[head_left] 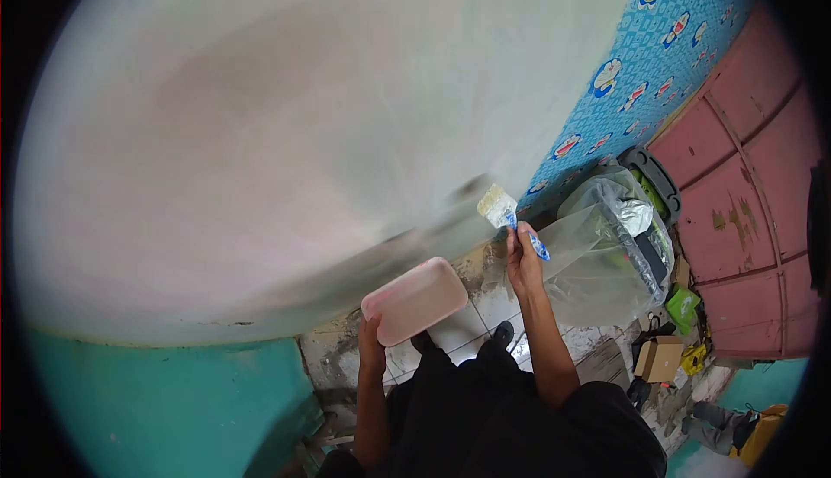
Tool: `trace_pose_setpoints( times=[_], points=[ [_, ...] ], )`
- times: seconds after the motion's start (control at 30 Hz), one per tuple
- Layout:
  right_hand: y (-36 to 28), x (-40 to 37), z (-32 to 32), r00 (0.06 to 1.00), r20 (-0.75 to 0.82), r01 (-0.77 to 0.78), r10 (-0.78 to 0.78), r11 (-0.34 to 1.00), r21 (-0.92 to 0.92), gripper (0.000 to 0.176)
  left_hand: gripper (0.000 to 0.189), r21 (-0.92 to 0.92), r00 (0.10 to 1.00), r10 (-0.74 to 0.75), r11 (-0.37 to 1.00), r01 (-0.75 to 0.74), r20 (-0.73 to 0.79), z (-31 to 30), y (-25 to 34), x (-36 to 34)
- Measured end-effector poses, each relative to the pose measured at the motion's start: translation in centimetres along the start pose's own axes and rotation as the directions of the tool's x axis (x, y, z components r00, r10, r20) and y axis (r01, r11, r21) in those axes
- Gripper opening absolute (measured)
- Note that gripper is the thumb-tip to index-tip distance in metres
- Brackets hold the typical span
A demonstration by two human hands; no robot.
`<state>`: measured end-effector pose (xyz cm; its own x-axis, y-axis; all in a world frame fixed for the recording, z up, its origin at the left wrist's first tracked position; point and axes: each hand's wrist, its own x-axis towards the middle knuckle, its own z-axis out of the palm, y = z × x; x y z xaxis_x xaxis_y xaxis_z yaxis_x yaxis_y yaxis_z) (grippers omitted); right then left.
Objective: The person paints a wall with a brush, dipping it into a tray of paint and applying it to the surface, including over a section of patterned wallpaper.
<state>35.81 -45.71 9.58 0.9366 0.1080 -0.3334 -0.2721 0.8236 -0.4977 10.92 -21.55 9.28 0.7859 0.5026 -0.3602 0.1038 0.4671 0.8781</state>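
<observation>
Flat brush with pale bristles, white-smeared ferrule and blue-and-white handle [501, 211]: just off centre, at 3 o'clock. The bristles aim toward 10 o'clock, the handle toward 5. The fingers of the right hand [523, 263] are closed narrowly about the handle near the ferrule. Whether the bristles touch the wall cannot be told.

Shallow pale-pink rectangular tray with rounded corners [415, 301]: at 6 o'clock. The left hand [370, 344] grips it at its own 8 o'clock corner, fingers closed on the rim. Whether it contains liquid cannot be determined.

Surroundings: a large, patchy off-white wall [260, 175] spans 8 to 1 o'clock; blue cartoon-patterned wallpaper [623, 89] adjoins it at 2. Crumpled clear plastic sheeting [576, 275] lies at 3, beside the right hand, before a red panelled surface [727, 210]. An open brown cardboard box [660, 359] lies at 4; a turquoise wall section [173, 391] is at 8. Pale floor tiles [450, 329] show below the tray.

Possible faults: the one-corner grip could let the tray tip if weight shifts to its far end; a sideways swing could snag the sheeting; a stroke straying toward 2 o'clock could smear the wallpaper.
</observation>
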Motion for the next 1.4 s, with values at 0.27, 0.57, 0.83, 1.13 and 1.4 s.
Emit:
trace_pose_setpoints(
  times=[0.27,0.57,0.83,1.13,1.4],
  points=[
    [5.1,7.1,-0.6,0.993,-0.063,0.103,-0.096,0.986,0.129,0.026,0.045,0.07,0.994,-0.068,0.995,0.075,-0.089,-3.5,0.9,-0.9],
    [13.6,11.1,-11.8,0.977,-0.213,0.051,-0.011,0.981,0.186,0.026,0.054,0.012,0.981,-0.066,0.998,0.069,-0.182,-5.7,-3.9,-1.0],
    [18.1,14.9,-20.8,0.868,-0.496,-0.004,-0.005,1.0,-0.017,0.017,0.053,-0.138,0.942,-0.105,0.988,0.064,-0.318,0.3,-4.7,-4.1],
    [9.0,7.7,-0.4,0.874,-0.235,0.335,-0.424,0.879,-0.341,0.012,0.054,-0.082,0.952,-0.044,0.996,0.02,-0.302,3.0,-3.0,-8.3],
    [-3.8,-1.2,16.0,0.845,0.027,0.525,-0.534,0.82,-0.23,0.012,0.056,-0.117,0.941,0.008,0.992,-0.051,-0.34,-0.9,-5.4,-8.7]
  ],
)
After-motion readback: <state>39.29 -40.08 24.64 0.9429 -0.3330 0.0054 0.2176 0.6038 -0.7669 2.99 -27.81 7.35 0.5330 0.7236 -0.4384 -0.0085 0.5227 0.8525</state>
